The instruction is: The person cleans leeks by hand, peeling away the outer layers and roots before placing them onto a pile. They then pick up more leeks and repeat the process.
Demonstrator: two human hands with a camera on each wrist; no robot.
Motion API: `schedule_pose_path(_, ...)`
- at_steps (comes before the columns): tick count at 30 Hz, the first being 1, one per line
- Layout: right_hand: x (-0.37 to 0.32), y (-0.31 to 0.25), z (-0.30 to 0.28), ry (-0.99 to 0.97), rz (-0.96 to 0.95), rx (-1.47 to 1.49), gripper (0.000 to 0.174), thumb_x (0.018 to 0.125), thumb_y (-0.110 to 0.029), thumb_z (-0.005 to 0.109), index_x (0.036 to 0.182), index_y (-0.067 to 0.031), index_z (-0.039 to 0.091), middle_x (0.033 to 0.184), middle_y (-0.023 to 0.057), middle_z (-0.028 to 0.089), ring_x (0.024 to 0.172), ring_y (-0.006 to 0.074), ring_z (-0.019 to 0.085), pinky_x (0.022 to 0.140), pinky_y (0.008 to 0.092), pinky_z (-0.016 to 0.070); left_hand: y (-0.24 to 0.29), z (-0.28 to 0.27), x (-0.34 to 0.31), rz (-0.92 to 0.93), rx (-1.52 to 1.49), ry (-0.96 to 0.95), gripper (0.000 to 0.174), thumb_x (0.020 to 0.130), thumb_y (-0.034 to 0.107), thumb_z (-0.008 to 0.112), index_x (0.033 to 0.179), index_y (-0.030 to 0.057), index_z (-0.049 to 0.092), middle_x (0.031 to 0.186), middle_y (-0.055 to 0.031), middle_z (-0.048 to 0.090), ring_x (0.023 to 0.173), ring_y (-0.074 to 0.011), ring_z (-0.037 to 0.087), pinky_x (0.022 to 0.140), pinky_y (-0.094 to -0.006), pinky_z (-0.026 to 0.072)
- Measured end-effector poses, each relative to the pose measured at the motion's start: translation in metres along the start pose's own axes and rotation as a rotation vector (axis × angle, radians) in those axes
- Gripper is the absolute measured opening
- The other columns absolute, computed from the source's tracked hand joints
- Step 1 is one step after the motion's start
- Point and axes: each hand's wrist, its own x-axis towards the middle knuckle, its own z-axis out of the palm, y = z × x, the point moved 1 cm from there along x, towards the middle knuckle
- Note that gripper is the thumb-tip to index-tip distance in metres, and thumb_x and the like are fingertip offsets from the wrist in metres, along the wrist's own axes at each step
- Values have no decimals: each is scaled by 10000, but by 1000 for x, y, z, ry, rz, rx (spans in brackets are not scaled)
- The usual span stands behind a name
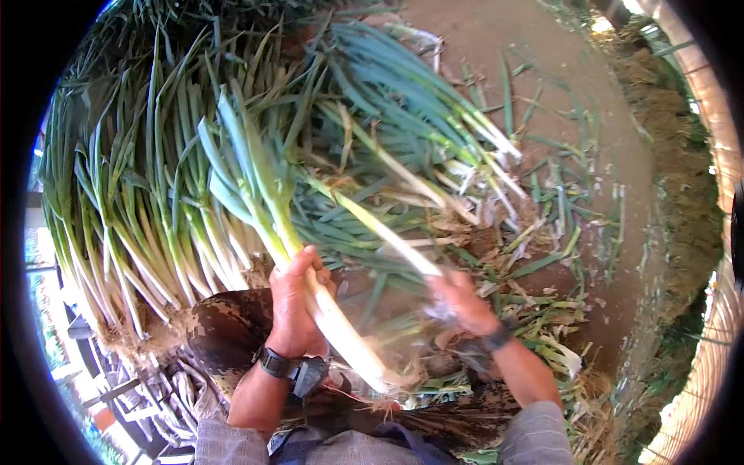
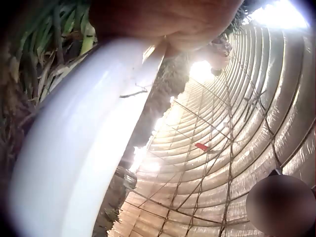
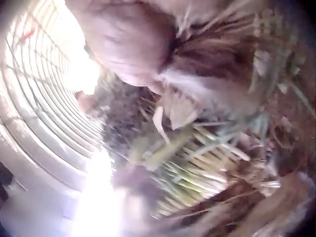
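Observation:
My left hand (image 1: 293, 302) grips a large green onion (image 1: 341, 329) around its upper stalk. Its green leaves fan up and away, and the white shank slants down toward my lap, ending in roots. In the left wrist view the smooth white shank (image 2: 84, 143) fills much of the picture below the hand. To the right, my right hand (image 1: 463, 301), blurred, pinches a long pale outer leaf (image 1: 387, 236) whose greenish end stretches up to the left. Dry, papery peel (image 3: 207, 89) bunches at the fingers of the right hand (image 3: 131, 44) in the right wrist view.
Rows of green onions with roots (image 1: 139, 225) stand heaped on the left. Another pile (image 1: 418, 101) lies ahead on the brown ground (image 1: 558, 155). Stripped leaves and peelings (image 1: 542, 310) litter the right side. A ribbed curved wall (image 1: 713, 310) runs along the far right.

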Motion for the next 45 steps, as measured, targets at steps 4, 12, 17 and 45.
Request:
schedule_pose_path(4,-145,-66,-36,244,-40,-143,250,1004,-204,505,1075,5,622,704,-53,502,601,56,465,550,218,385,0,-10,10,-27,-32,-29,232,900,307,648,853,109,537,635,13,507,503,-108,513,439,-271,467)
schedule_pose_path(12,-168,-11,-31,166,219,-647,237,964,-209,567,1069,-22,669,835,15,658,777,113,601,695,271,490,-1,-21,-19,0,-242,-74,219,864,198,709,889,79,527,717,-16,533,560,-123,544,442,-282,471)
schedule_pose_path(17,-101,22,-104,408,-161,-1406,321,856,-225,647,1098,-14,638,996,208,680,885,377,647,775,439,515,-19,-35,-20,1,-173,-44,215,866,192,697,902,85,514,727,-13,531,553,-113,535,432,-282,470)
schedule_pose_path(45,-36,-68,-78,88,-115,-1355,233,967,-243,553,1062,-39,612,797,159,637,714,266,623,657,417,504,-54,-9,-13,-100,-11,29,219,859,229,686,869,84,522,691,-22,538,541,-140,545,467,-305,491)
